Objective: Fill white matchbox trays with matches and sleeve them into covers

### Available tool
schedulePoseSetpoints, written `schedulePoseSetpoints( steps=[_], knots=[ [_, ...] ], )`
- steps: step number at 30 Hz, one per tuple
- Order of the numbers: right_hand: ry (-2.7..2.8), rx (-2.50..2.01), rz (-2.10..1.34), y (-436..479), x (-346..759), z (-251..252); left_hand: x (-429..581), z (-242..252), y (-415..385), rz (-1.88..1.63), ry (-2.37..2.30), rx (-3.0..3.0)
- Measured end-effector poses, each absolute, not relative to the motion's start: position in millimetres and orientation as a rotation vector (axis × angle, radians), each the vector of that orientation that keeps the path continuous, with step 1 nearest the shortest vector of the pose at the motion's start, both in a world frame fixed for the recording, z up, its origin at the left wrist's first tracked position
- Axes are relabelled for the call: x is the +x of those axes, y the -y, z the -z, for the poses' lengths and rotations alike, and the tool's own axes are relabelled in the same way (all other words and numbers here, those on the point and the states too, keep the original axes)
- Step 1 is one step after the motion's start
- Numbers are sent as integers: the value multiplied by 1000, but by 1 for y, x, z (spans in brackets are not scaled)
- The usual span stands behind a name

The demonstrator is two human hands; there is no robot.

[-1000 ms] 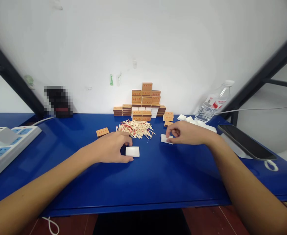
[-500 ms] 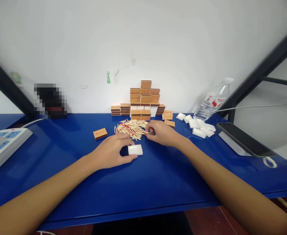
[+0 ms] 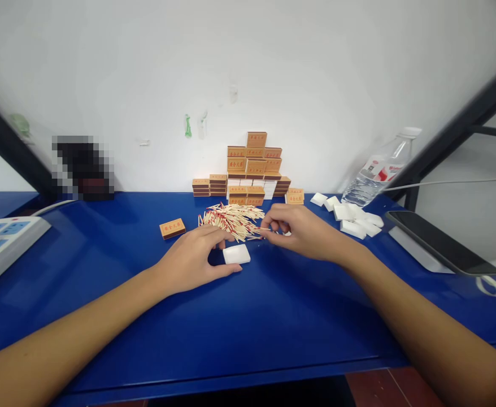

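My left hand [image 3: 197, 254] curves around a small white matchbox tray [image 3: 236, 254] on the table, thumb along its near edge and fingers at its far edge. Just beyond lies a loose heap of red-tipped matches [image 3: 235, 219]. At the heap's right side, my right hand [image 3: 299, 230] has thumb and forefinger pinched on a match [image 3: 257, 228]; how many it grips is unclear. An orange matchbox [image 3: 172, 229] rests left of the heap. Behind it, orange matchboxes [image 3: 255, 165] and white trays are stacked against the wall.
Several white trays [image 3: 353, 228] lie in a pile at the right, by a leaning water bottle [image 3: 377, 169]. A phone [image 3: 440, 240] sits further right on a white support. A power strip [image 3: 11, 243] occupies the left of the blue table [image 3: 214, 339].
The camera view has shifted slightly. My right hand has moved a little to the right along the heap's edge and now covers a matchbox seen before. My left hand stays at the white tray.
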State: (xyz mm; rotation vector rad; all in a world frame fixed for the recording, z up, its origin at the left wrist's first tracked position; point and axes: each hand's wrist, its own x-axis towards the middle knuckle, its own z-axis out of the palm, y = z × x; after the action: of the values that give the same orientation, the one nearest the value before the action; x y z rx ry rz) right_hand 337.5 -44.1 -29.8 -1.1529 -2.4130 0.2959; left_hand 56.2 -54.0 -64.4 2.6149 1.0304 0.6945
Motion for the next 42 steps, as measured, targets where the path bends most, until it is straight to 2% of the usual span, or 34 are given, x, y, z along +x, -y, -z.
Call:
schedulePoseSetpoints(
  steps=[7,16,27,42],
  knots=[
    [2559,-942,-433,61,320,35,59,62,58,-711,-980,2614],
    [2633,-1029,-255,74,310,35,62,64,61,-727,-922,2630],
    [2621,-1101,-298,67,324,29,60,56,65,-603,-1051,2758],
    [2612,-992,-422,72,314,34,60,58,63,-623,-1014,2793]
  ],
)
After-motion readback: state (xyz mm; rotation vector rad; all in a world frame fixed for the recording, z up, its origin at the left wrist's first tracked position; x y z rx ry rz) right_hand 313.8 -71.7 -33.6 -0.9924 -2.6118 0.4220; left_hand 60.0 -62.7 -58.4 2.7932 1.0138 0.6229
